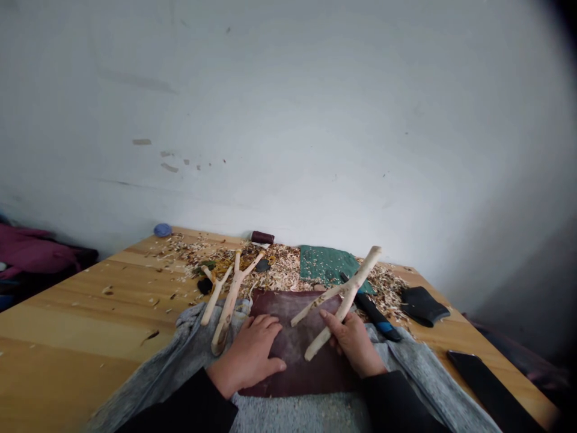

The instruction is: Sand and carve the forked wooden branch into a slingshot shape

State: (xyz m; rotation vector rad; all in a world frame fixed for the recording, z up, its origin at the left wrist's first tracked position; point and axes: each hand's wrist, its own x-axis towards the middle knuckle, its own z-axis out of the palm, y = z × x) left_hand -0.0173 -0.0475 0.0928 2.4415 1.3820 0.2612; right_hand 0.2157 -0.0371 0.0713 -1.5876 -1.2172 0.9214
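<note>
My right hand (354,343) grips a pale forked stick (347,294), peeled of bark, and holds it tilted over a dark red sheet (297,343), which looks like sandpaper. My left hand (250,355) lies flat on that sheet with fingers together, pressing it down. The sheet rests on a grey cloth (193,355) spread over the wooden table (67,319). Two more peeled forked sticks (228,297) lie to the left of my left hand, partly on the cloth.
Wood shavings (270,270) cover the table's far side around a green mat (327,264). A blue-handled knife (374,313), a black sheath (424,305), a dark roll (262,237), a blue cap (162,230) and a black strip (489,391) lie nearby. A white wall stands behind.
</note>
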